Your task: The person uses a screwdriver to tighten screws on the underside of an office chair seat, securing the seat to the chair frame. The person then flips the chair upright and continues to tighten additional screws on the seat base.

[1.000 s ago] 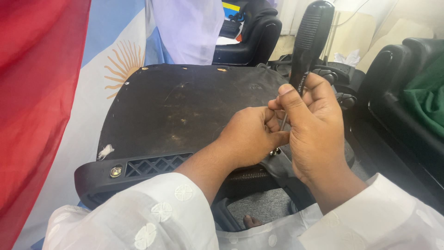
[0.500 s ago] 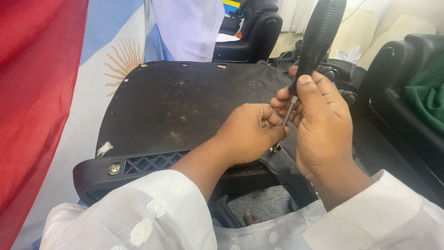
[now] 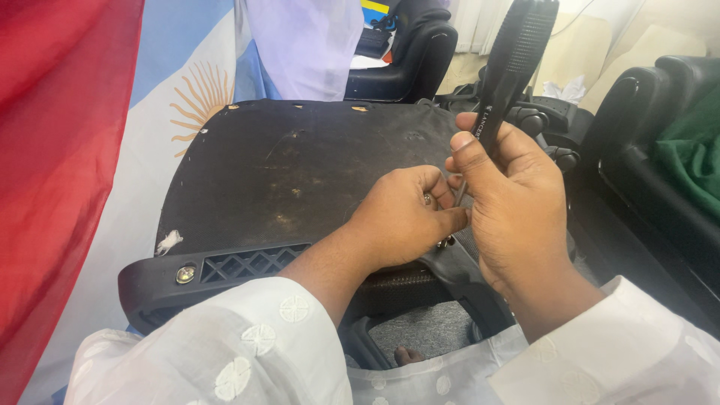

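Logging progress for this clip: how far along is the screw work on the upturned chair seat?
Done: one screw sits in the seat's black plastic edge. In hand: the right hand holds a black-handled screwdriver, while the left hand pinches a small fastener at its tip. That one is not yet driven.

A small white printed label (image 3: pixel 484 120) runs lengthwise along the lower end of the black textured plastic screwdriver handle (image 3: pixel 517 52), just above the thumb gripping it. Beyond that handle, no packages, signs or screens are in view.
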